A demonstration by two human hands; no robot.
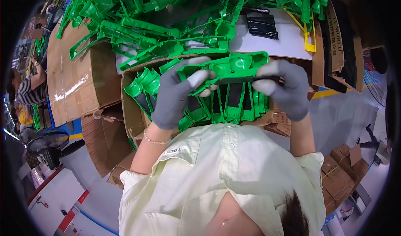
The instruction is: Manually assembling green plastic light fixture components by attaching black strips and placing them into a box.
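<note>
Both my hands wear grey gloves. My left hand (177, 95) grips the left end of a green moulded plastic part (227, 67), held flat above an open cardboard box (130, 110). My right hand (286, 87) pinches a thin black strip (246, 79) lying along the front edge of that green part. Inside the box, below my hands, several green parts with black inserts (227, 104) stand packed on edge in a row.
A big heap of loose green plastic parts (167, 23) covers the white table beyond the box. A stack of black strips (261, 24) lies on the table. Cardboard boxes (79, 75) stand at left, another person (29, 87) sits far left, and a fan (46, 144) stands on the floor.
</note>
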